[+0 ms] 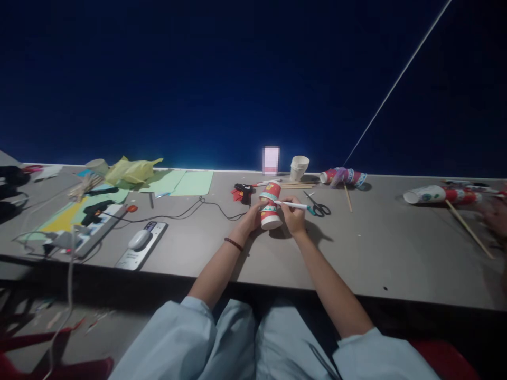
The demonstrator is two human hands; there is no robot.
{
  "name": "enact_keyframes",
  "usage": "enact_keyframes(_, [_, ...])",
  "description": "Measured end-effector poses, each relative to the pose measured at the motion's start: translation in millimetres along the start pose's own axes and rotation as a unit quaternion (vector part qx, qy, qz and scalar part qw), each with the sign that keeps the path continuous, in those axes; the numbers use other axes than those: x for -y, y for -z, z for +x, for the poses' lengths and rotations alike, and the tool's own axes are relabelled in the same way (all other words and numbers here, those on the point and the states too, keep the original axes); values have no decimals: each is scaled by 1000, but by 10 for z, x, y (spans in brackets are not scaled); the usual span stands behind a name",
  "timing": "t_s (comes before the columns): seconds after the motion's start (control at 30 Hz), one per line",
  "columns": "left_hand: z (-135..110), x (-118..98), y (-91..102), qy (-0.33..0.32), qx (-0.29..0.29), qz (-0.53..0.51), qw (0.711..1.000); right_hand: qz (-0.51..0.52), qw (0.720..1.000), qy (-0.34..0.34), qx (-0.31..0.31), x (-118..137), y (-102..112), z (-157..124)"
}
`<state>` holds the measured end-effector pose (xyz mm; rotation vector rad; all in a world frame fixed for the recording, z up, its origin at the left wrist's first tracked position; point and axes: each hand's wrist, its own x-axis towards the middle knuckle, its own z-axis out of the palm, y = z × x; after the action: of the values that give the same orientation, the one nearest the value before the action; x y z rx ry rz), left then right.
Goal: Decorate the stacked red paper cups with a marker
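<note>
My left hand (252,215) is wrapped around the left side of a red-and-white patterned paper-cup piece (271,218), which looks like cups joined end to end. It is tilted just above the table. In my right hand (293,215) is a slim white marker (291,204) with a teal end, its tip at the cup piece's side. Black-handled scissors (321,210) lie to the right of that hand. Behind my left hand rests a black glue gun (246,193) on some red scraps (237,195).
Stacked white cups (300,168), wooden sticks (295,186) and a pixelated upright screen (271,160) stand behind. A power strip (101,229), phone (144,245) and green paper (194,182) are left. Decorated cup pieces (354,178) (430,195) lie right, near another person's hand (495,214).
</note>
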<state>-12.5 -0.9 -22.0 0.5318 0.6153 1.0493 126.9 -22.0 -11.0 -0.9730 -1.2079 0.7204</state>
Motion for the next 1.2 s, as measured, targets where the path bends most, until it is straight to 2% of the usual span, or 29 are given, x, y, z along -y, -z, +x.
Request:
enact_keyframes(0.2, [-30, -16, -44, -9, -15, 0, 1000, -33, 999, 24, 2, 23, 2, 0])
enact_keyframes(0.5, [-30, -6, -29, -14, -2, 15, 1000, -59, 998, 29, 6, 2, 15, -10])
enact_keyframes(0.97, [-29, -5, -42, -18, -12, 12, 1000, -40, 999, 12, 7, -8, 12, -14])
enact_keyframes(1.2, [-46, -9, -63, -21, -14, 8, 1000, -18, 1000, 2, -12, 11, 13, -3])
